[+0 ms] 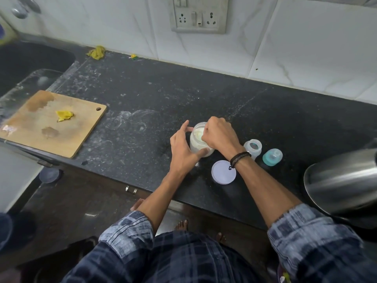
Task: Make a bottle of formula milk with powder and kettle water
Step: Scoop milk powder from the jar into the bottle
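- While the fingers point(205, 133) of the right hand point(220, 136) are bunched and curled down into the mouth of the powder jar point(196, 141), whatever they pinch is hidden, so a scoop cannot be confirmed.
- The left hand point(183, 147) grips the jar from the side, thumb across its lower wall and forefinger up by the rim, steadying it on the worktop point(163, 88).
- The jar's lid point(222, 174) lies flat on the near side, just under the right wrist.
- The open baby bottle point(253, 148) stands just right of the jar, its teal teat cap point(272, 157) beside it and the steel kettle point(342, 180) farther right.
- The step in hand looks like drawing powder from the jar.
- The next move likely calls for lifting a measure clear of the rim and tipping it into the bottle's narrow mouth without spilling.
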The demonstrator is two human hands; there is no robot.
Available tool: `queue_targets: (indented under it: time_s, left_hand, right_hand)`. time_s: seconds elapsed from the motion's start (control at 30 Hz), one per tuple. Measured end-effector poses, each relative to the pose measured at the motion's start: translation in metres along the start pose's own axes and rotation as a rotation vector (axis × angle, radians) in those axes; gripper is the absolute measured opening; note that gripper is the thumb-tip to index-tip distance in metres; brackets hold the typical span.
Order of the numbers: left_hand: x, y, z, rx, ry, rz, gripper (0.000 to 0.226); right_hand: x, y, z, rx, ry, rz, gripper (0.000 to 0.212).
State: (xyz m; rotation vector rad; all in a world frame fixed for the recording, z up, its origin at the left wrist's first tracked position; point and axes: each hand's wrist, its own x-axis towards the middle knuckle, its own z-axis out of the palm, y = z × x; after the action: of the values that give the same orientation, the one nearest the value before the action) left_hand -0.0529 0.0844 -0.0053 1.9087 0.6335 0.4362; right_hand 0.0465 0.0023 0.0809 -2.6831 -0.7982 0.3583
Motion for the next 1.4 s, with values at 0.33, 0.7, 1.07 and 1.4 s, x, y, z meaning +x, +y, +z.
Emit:
queue_targets:
  time_s: [0.33, 0.7, 1.07, 1.4]
  left_hand:
    - [-0.005, 0.003, -0.003, -0.039, 0.058, 0.05, 0.102]
    - [-0.034, 0.041, 0.031, 0.024, 0.224, 0.438, 0.054]
    - [-0.049, 0.055, 0.085, 0.006, -0.056, 0.498, 0.051]
    - [-0.067, 0.072, 0.115, 0.009, -0.169, 0.536, 0.045]
  right_hand:
    - [-0.011, 0.021, -0.023, 0.294, 0.082, 0.117, 0.012]
    - [-0.062, 0.077, -0.032, 0.565, 0.301, 0.201, 0.008]
    - [-0.106, 0.147, -0.034, 0.675, 0.433, 0.345, 0.01]
    - [-0.171, 0.184, -0.058, 0.49, 0.696, 0.341, 0.006]
